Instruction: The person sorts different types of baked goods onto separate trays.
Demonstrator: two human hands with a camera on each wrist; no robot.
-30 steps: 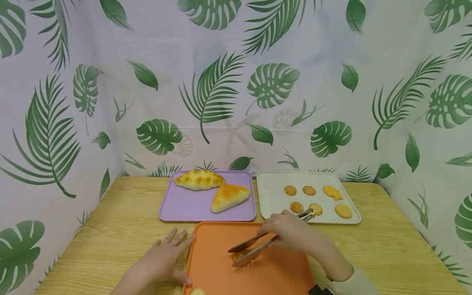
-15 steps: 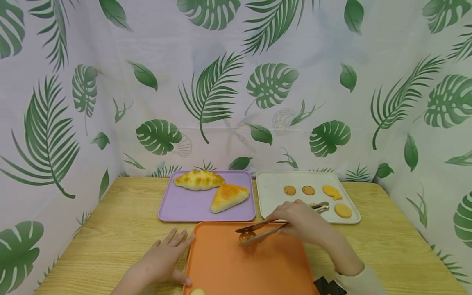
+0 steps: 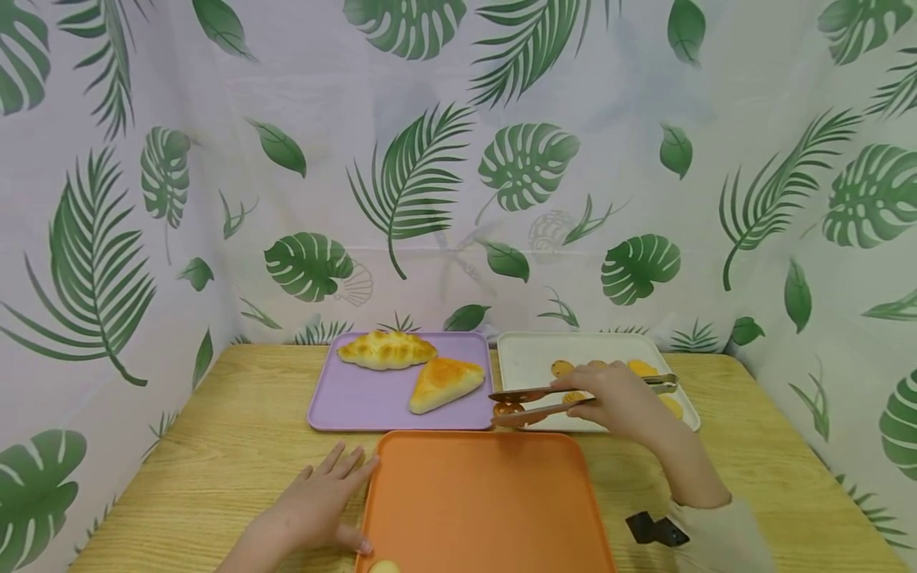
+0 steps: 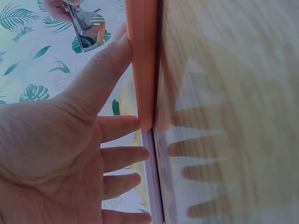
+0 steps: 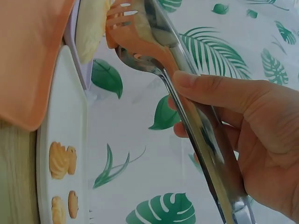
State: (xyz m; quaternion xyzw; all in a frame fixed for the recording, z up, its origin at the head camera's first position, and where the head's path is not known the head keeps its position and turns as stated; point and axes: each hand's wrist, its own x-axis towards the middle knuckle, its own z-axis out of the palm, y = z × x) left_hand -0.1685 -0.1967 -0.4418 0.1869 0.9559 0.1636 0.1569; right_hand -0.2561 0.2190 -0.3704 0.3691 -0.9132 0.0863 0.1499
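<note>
My right hand [image 3: 626,402] grips metal tongs [image 3: 544,413], thumb on one arm and fingers on the other. Between the tong tips is a brown round cookie [image 3: 507,409] with a holed or swirled pattern, over the gap between the trays. The right wrist view shows the tongs [image 5: 198,121] closely, with one slotted end; I cannot make out the cookie there. My left hand [image 3: 311,503] lies at the left edge of the orange tray [image 3: 487,501], its fingers spread and straight. In the left wrist view, its thumb and fingertips touch the tray rim [image 4: 142,70].
Behind, a purple tray [image 3: 337,406] holds a braided bread [image 3: 387,350] and a triangular bread [image 3: 446,385]. A white tray [image 3: 530,350] carries several cookies, including a swirl cookie [image 3: 573,397], partly covered by my right hand. A pale round piece [image 3: 384,567] sits in the orange tray's near-left corner.
The tongs have carried the brown cookie up from the orange tray, away from me and right to the white tray's near-left corner. My left hand has stayed put.
</note>
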